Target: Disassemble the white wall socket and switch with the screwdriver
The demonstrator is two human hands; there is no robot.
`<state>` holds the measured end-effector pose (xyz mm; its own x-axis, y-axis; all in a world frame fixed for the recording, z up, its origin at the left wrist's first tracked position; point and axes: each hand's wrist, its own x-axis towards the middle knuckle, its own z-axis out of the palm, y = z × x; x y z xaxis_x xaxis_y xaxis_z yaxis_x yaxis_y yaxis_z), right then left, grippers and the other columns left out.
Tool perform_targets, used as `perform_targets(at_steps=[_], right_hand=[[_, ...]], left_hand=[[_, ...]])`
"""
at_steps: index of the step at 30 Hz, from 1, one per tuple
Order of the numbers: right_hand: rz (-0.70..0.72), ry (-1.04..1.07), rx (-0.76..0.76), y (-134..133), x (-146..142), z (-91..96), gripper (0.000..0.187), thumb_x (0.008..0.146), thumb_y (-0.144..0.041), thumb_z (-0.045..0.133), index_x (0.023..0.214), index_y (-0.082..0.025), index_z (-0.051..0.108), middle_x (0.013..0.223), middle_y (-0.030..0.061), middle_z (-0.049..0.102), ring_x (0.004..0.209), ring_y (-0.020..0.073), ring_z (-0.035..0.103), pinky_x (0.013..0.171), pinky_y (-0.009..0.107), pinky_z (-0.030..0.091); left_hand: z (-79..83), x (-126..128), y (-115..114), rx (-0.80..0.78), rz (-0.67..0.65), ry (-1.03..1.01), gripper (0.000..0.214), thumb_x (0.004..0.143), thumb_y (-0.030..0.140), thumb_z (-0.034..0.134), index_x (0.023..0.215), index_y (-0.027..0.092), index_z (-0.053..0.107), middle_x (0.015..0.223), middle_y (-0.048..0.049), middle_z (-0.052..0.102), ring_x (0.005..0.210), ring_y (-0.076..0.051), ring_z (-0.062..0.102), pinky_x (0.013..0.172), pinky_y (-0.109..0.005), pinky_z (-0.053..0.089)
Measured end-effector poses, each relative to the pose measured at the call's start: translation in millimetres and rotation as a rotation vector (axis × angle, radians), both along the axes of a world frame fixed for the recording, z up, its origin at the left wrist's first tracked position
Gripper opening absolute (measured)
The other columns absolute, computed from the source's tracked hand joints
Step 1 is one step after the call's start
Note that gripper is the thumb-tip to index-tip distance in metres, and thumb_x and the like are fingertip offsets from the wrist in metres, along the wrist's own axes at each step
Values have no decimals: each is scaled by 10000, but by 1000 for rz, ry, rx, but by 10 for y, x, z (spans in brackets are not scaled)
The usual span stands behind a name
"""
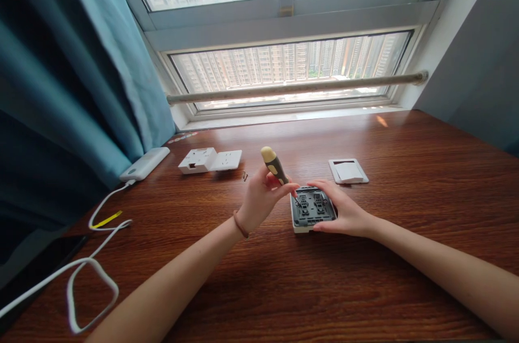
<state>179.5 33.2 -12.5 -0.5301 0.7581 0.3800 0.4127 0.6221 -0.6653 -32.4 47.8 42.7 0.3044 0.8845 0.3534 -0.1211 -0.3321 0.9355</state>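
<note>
My left hand (pixel 263 197) is closed around a screwdriver (pixel 275 166) with a dark and cream handle. Its tip points down at the left side of a wall switch (pixel 312 210), whose grey inner mechanism faces up in a white box. Whether the tip sits in a screw is too small to tell. My right hand (pixel 344 208) grips the switch from the right, with fingers at its far edge and thumb at its near edge. Behind it lies a white switch cover (pixel 348 171) with rocker panels. A few small screws (pixel 245 176) lie left of the screwdriver.
A white socket box (pixel 197 160) and a socket faceplate (pixel 226 160) lie at the back left. Farther left is a white power bank (pixel 145 163) with a white cable (pixel 94 267) and a yellow tie (pixel 107 220). A blue curtain (pixel 121 61) hangs beside the window.
</note>
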Motion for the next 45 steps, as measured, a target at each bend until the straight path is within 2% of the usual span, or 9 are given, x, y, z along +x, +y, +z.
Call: perform_targets(at_steps=[3, 8, 11, 20, 35, 42, 45], right_hand=[[12, 9, -6, 5, -7, 5, 803, 612, -444, 720, 1287, -223, 348, 1254, 116, 435, 1175, 276, 417, 993, 422, 349], [24, 13, 2, 19, -13, 1, 817, 607, -441, 725, 1293, -218, 339, 1268, 118, 437, 1188, 275, 407, 1003, 428, 334], [20, 5, 0, 19, -12, 1, 817, 602, -441, 728, 1287, -215, 344, 1269, 119, 436, 1189, 276, 405, 1002, 428, 334], [18, 16, -4, 10, -6, -2, 815, 612, -432, 723, 1297, -223, 335, 1250, 115, 454, 1168, 275, 434, 989, 429, 356], [2, 8, 5, 7, 11, -27, 801, 604, -439, 725, 1284, -235, 355, 1247, 112, 452, 1162, 291, 438, 977, 442, 372], [6, 7, -2, 5, 10, -17, 796, 618, -426, 719, 1293, -240, 340, 1257, 114, 445, 1170, 296, 431, 978, 452, 371], [5, 3, -23, 3, 0, -5, 806, 616, -422, 723, 1298, -234, 335, 1254, 113, 443, 1175, 289, 424, 989, 448, 363]], left_hand=[[104, 36, 80, -9, -78, 82, 246, 691, 192, 684, 773, 171, 454, 627, 8, 627, 562, -142, 625, 533, -253, 481], [392, 41, 224, 1, -284, 254, 162, 736, 188, 635, 822, 143, 505, 708, -42, 646, 609, -158, 643, 540, -257, 480], [459, 12, 246, 6, -330, 259, 117, 790, 205, 570, 847, 139, 492, 796, -67, 648, 658, -158, 648, 574, -264, 484], [317, -88, 165, -65, -277, 189, 130, 818, 232, 541, 873, 143, 463, 754, -34, 600, 674, -137, 607, 634, -284, 484], [219, -37, 134, -55, -316, 194, 119, 833, 226, 513, 886, 155, 434, 740, -17, 562, 673, -123, 586, 652, -292, 495], [201, 7, 93, -25, -267, 182, 122, 794, 216, 560, 826, 165, 454, 673, -4, 565, 617, -124, 593, 590, -267, 490], [150, 35, 74, -29, -180, 157, 200, 728, 203, 638, 798, 176, 453, 662, 8, 571, 588, -126, 590, 560, -261, 477]])
